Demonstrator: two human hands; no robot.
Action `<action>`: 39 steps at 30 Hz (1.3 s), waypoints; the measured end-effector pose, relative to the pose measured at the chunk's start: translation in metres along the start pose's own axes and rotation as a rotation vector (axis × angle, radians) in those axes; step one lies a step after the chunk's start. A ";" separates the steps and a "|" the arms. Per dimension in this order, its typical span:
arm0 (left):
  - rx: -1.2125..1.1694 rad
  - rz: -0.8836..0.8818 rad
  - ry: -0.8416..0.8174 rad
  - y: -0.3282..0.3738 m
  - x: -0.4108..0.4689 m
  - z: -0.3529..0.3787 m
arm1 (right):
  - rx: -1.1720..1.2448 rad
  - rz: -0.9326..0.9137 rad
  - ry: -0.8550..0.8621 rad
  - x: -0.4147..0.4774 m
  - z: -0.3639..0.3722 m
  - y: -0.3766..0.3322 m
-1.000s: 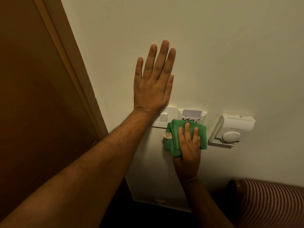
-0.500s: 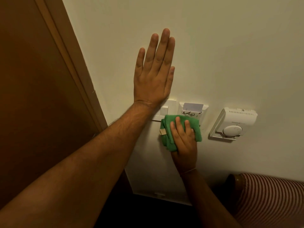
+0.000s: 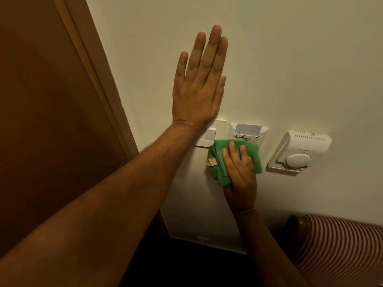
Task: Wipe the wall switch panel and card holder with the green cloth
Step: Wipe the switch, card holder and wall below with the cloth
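The white switch panel (image 3: 215, 133) sits on the cream wall, with my left wrist over its left part. Right beside it is the white card holder (image 3: 248, 132), a pale card standing in its slot and black scribble on its front. My left hand (image 3: 201, 79) lies flat on the wall above the panel, fingers straight and together, holding nothing. My right hand (image 3: 240, 168) presses the folded green cloth (image 3: 217, 160) against the wall, covering the lower edge of the panel and the holder's bottom.
A white thermostat (image 3: 298, 152) with a round dial hangs right of the card holder. A brown door and its frame (image 3: 91, 65) run along the left. A striped cushion or chair arm (image 3: 339, 251) sits at the lower right. A white wall panel (image 3: 194, 214) lies below the switches.
My right hand slid the cloth left and slightly up along the bottom of the panel and holder. My left hand stays flat on the wall.
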State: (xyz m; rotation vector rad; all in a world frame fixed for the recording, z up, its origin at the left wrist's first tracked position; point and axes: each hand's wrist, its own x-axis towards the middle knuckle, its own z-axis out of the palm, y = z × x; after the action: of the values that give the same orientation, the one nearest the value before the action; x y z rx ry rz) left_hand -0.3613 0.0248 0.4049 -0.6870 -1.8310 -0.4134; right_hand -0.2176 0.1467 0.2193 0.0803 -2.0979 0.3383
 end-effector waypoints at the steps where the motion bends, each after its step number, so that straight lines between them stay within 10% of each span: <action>1: 0.002 0.007 0.001 0.000 0.000 0.000 | -0.014 0.018 0.014 -0.003 -0.005 0.009; 6: 0.024 0.026 0.017 -0.001 0.000 0.004 | 0.030 0.210 0.171 -0.001 -0.005 0.008; 14: 0.015 -0.001 0.034 -0.001 0.000 0.005 | 0.003 -0.088 0.012 -0.003 0.009 0.006; 21: 0.018 0.001 0.046 -0.002 0.001 0.009 | 0.050 0.152 0.157 -0.006 0.009 0.012; 28: 0.033 -0.004 0.079 -0.005 0.001 0.014 | 0.055 -0.138 -0.071 0.003 0.018 -0.006; 39: 0.002 0.011 0.122 -0.007 -0.002 0.020 | 0.155 0.157 0.106 0.012 0.016 -0.026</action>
State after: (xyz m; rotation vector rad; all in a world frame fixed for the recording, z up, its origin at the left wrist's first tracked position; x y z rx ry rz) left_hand -0.3801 0.0305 0.3963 -0.6563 -1.7117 -0.4369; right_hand -0.2322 0.1187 0.2266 -0.0110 -1.9753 0.5869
